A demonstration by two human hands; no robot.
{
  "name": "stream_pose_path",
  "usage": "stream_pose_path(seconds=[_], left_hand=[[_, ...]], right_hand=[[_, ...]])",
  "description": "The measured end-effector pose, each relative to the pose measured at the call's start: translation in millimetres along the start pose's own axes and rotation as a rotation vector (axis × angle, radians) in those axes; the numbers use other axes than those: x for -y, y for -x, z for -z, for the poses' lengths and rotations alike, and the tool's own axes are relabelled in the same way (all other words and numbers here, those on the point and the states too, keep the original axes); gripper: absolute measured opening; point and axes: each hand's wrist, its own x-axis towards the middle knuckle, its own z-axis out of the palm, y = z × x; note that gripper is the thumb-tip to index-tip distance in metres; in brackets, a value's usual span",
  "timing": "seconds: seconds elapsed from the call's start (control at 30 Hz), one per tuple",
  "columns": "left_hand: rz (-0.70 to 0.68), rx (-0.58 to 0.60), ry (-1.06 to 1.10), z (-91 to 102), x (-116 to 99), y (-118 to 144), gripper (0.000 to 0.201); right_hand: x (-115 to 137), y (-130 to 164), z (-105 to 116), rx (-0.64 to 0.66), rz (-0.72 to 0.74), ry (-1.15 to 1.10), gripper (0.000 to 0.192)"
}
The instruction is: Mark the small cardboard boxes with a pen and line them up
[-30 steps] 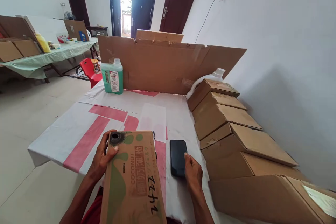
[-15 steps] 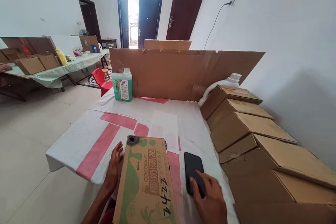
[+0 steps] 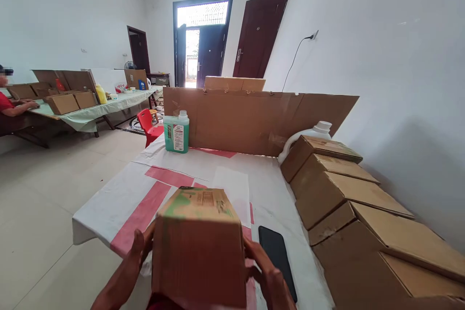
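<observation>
A cardboard box with green print on its top is held between my two hands, its near end tilted up toward me. My left hand presses on its left side, the thumb up. On the opposite side my right hand grips the box with bent fingers. Just right of that hand, a black smartphone lies flat on the white and pink cloth. The underside of the box is hidden.
Several cardboard boxes line the table's right edge. A jug of green liquid and a white jug stand by an upright cardboard panel. At far left, a person in red sits at another table.
My right hand has left the smartphone and taken the box's right side. My left hand has closed on its left side. The box's near end has tilted up, and the view has tipped upward.
</observation>
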Motion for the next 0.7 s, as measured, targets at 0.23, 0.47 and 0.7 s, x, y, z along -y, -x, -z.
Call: stream_pose_path(seconds=[0.23,0.47,0.7], left_hand=[[-0.182,-0.123,-0.2,-22.2,9.2,-67.6,0.08],[-0.298,-0.338,-0.211,-20.9,8.2,-113.8,0.068],[-0.45,-0.522,-0.288,56.9,-36.5,-241.0,0.067]], right_hand=[[10.8,-67.2,-29.0,0.027,-0.074,0.022,0.07],[4.6,-108.1,-57.8,0.113,-0.097,-0.002,0.068],[2.9,-245.0,-143.8,0.322,0.022,-0.076,0.079]])
